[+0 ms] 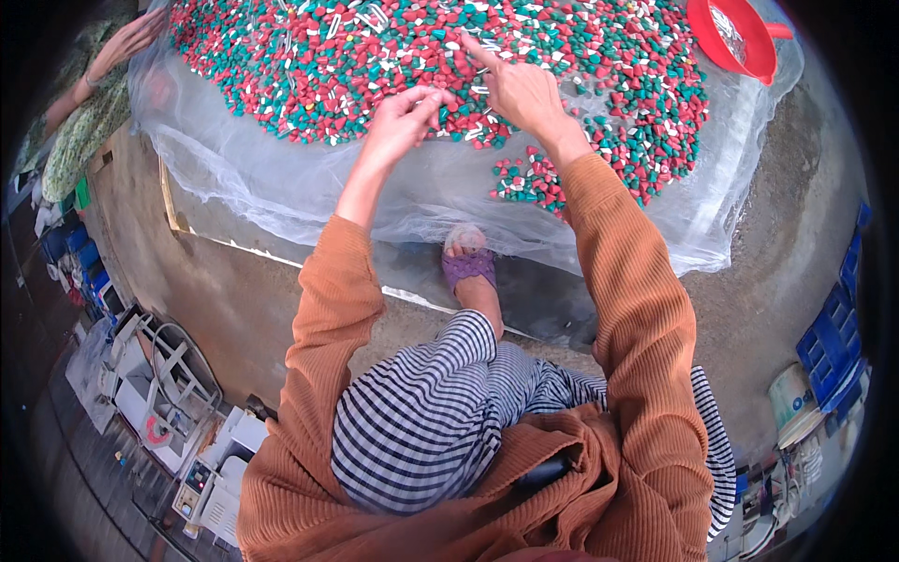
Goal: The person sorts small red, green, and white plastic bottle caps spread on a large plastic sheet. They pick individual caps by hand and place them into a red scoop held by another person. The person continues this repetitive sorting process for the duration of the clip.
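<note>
Pieces (426, 64) at 11 o'clock from right hand (523, 94), index extended; left hand (403, 120) at its 9 o'clock, fingers curled. Either grasping: cannot tell.

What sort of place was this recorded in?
Probably a small workshop or work yard: red, green and white pieces heaped on translucent sheeting, bare floor, blue plastic items at the right.

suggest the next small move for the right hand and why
Perhaps have the right hand pinch one of the loose red, green and white pieces between thumb and index finger: that finger is extended over them, and no piece can be seen in its grip.
</note>
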Action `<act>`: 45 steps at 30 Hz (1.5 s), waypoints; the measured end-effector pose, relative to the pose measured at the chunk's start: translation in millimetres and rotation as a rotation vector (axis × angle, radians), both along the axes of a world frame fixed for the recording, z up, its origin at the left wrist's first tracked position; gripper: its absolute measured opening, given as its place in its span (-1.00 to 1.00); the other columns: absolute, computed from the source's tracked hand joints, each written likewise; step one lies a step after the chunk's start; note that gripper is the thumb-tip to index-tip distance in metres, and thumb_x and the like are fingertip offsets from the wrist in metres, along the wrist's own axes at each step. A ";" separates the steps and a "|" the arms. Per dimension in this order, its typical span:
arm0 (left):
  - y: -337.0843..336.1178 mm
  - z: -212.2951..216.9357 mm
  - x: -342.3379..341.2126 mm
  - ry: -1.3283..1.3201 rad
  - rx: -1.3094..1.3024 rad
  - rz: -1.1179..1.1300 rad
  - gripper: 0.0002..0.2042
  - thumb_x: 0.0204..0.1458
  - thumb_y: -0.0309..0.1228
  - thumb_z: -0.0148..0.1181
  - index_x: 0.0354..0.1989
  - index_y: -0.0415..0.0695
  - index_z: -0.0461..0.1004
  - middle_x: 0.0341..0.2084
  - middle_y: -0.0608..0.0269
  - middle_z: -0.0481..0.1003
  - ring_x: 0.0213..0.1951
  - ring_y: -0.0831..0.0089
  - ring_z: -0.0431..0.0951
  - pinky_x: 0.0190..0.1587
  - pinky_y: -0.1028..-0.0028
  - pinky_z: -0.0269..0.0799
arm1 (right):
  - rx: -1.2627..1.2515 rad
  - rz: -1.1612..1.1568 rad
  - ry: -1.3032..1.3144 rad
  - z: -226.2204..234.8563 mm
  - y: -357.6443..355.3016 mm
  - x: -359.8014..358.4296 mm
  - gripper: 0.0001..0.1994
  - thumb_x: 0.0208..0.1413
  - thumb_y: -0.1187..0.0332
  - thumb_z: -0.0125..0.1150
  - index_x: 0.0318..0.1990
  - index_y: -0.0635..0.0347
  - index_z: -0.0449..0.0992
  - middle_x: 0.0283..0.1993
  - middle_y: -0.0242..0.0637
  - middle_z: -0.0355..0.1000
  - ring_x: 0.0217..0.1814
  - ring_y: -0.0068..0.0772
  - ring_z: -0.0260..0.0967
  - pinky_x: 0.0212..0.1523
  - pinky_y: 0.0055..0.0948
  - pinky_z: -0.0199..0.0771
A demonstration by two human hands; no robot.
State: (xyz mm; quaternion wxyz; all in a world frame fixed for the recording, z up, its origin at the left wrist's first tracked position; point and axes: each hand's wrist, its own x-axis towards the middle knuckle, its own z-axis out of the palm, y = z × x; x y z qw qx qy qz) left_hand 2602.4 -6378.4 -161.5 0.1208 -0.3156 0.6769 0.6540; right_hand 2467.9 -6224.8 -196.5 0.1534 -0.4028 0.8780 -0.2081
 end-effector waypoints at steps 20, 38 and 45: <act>0.5 -16.9 -93.0 0.236 -0.781 -0.435 -0.80 0.12 -0.24 0.15 -0.24 -0.05 0.61 -0.62 0.48 0.36 -0.59 0.63 0.32 -0.53 0.56 0.21 | 0.027 -0.210 -0.022 10.7 32.5 12.9 -0.74 -0.02 0.09 0.31 -0.35 0.05 0.51 -0.53 -0.23 0.50 -0.37 -0.13 0.52 -0.37 -0.12 0.47; 9.8 -16.6 -54.4 0.388 -0.353 -0.323 -0.71 0.22 -0.21 0.04 -0.15 -0.14 0.60 -0.55 0.48 0.44 -0.52 0.71 0.28 -0.46 0.55 0.22 | -0.002 -0.303 -0.007 10.1 27.9 -46.2 -0.80 0.01 0.25 0.22 -0.26 0.13 0.58 -0.34 -0.09 0.53 -0.29 -0.09 0.50 -0.25 -0.20 0.48; 21.0 1.0 -35.5 0.273 -0.720 -0.621 -0.80 0.10 -0.30 0.13 -0.12 0.13 0.56 -0.50 0.31 0.46 -0.43 0.42 0.48 -0.39 0.40 0.38 | -2.188 0.083 -1.402 61.0 209.6 -42.3 -0.68 -0.12 -0.01 0.40 -0.24 -0.13 0.57 -0.62 -0.74 -0.03 -0.63 -0.71 -0.23 -0.54 -0.54 -0.21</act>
